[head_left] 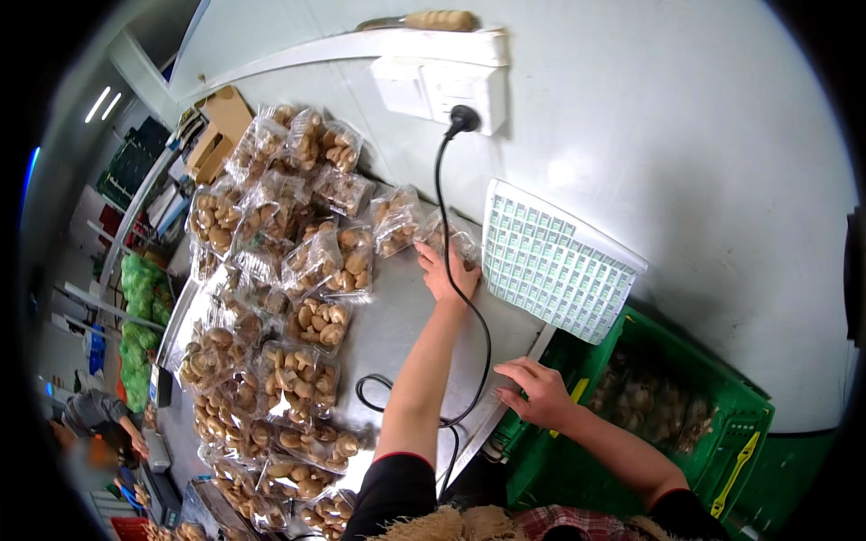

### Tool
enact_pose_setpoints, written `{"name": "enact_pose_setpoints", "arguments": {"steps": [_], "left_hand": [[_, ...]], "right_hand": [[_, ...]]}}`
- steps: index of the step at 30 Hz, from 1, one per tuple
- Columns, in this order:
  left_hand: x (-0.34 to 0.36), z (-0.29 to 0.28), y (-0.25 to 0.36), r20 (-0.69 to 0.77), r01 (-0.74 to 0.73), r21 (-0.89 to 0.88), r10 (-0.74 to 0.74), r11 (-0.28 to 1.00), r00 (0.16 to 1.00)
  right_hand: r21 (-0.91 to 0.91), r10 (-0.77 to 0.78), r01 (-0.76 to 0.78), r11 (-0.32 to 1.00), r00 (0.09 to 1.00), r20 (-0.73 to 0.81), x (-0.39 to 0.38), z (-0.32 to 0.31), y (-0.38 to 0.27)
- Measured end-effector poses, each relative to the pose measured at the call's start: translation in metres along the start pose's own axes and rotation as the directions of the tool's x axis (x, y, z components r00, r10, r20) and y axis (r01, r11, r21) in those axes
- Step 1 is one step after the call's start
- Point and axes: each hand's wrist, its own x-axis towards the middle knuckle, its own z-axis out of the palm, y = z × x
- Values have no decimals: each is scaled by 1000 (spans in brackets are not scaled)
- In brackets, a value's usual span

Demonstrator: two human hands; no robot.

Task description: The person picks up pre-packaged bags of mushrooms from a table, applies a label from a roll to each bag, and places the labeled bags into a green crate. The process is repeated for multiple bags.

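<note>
My left hand (pixel 444 275) reaches to the back of the metal table, fingers and thumb spanning the near edge of a clear-wrapped mushroom pack (pixel 448 239). A black power cord (pixel 488 343) hangs from the wall socket and crosses in front of that pack and hand. My right hand (pixel 538 393) hovers over the table's right edge, beside a green crate, with its fingers apart and nothing in them. Close to the left of the held pack sits another mushroom pack (pixel 395 221). A sheet of small green-and-white labels (pixel 559 261) stands against the wall, right of my left hand.
Many wrapped mushroom packs (pixel 302 374) are piled along the table's left side. Green crates (pixel 722 406) stand at the right, one with mushrooms inside. A wooden-handled knife (pixel 442 20) rests on the wall ledge above the socket (pixel 465 90). At far left, a person (pixel 95 419) is at work.
</note>
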Motion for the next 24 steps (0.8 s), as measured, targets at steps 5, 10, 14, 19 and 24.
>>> {"name": "enact_pose_setpoints", "arguments": {"steps": [5, 10, 14, 19, 24], "left_hand": [[-23, -25, -98, -377, -231, -292, 110, 928, 920], [-99, -117, -126, -4, 143, -929, -398, 340, 917], [-184, -126, -129, -50, 11, -873, -111, 487, 993], [-79, -124, -145, -137, -12, -656, -104, 755, 985], [30, -26, -139, 28, -388, 193, 390, 901, 920]], "right_hand": [[382, 177, -260, 887, 955, 239, 26, 35, -4], [535, 366, -780, 326, 626, 689, 74, 84, -11], [760, 333, -430, -487, 713, 617, 83, 124, -7], [704, 369, -697, -137, 623, 690, 68, 52, -17], [681, 314, -649, 341, 761, 568, -30, -40, -15]]}}
